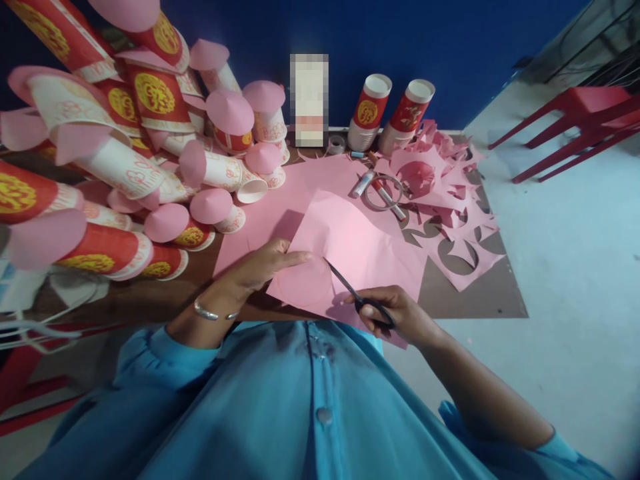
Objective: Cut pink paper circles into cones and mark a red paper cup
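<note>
My left hand (267, 263) grips the left edge of a pink paper sheet (345, 230), thumb on top. A circle is drawn on the sheet's near part, just beside that thumb. In my right hand (387, 310) is a pair of dark scissors (349, 285), its fingers through the handles. The blades point up and left, and their tips meet the paper at the circle's right side. Another large pink sheet (250, 220) lies flat on the table underneath.
Paper cups with pink cone tops (230, 113) crowd the left side. Two cup stacks (370, 110) stand by the blue wall. Pink paper scraps (440, 177), a tape roll (384, 193) and a glue tube (363, 183) lie right of the sheets. A red stool (575, 120) stands beyond.
</note>
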`<state>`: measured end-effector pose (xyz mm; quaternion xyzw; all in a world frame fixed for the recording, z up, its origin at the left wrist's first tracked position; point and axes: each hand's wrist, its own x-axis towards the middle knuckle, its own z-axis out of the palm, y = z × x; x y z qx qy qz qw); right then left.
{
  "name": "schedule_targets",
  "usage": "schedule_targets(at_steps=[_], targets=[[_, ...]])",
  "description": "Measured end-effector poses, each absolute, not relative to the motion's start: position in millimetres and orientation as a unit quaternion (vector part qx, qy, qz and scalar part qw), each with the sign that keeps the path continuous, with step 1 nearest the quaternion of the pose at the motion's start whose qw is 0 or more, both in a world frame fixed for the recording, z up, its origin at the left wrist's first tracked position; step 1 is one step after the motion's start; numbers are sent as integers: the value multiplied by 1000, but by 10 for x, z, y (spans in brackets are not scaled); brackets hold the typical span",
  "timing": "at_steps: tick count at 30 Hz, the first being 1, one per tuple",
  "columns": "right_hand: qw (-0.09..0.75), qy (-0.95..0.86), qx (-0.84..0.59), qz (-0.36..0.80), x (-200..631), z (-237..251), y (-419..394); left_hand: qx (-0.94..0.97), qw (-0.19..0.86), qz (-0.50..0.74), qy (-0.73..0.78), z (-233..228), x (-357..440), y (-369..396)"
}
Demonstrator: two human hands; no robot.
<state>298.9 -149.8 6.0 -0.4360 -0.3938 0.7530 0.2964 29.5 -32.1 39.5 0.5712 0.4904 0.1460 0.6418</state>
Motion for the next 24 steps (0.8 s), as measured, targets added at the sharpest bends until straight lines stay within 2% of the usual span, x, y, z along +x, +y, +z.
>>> schedule_targets(at_steps=[24], targets=[[288,-414,-436,745,2954,151,-1353,596,645,80,471,444,262,-103]])
